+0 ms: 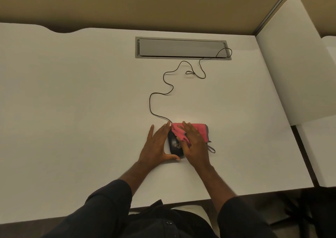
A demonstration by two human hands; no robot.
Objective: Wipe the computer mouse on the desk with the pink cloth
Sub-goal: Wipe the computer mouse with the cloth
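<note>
A black computer mouse (175,145) lies on the white desk (72,110), near its front middle. My left hand (156,145) rests flat against the mouse's left side, with the thumb curled round its near end. A pink cloth (201,129) with a grey edge is draped over the mouse's right side and spreads onto the desk. My right hand (195,143) presses down on the cloth, fingers spread, covering the right half of the mouse.
The mouse's black cable (160,94) snakes back across the desk into a grey cable hatch (182,47) at the rear. A white partition (291,65) bounds the desk on the right. The desk's front edge runs just before my sleeves.
</note>
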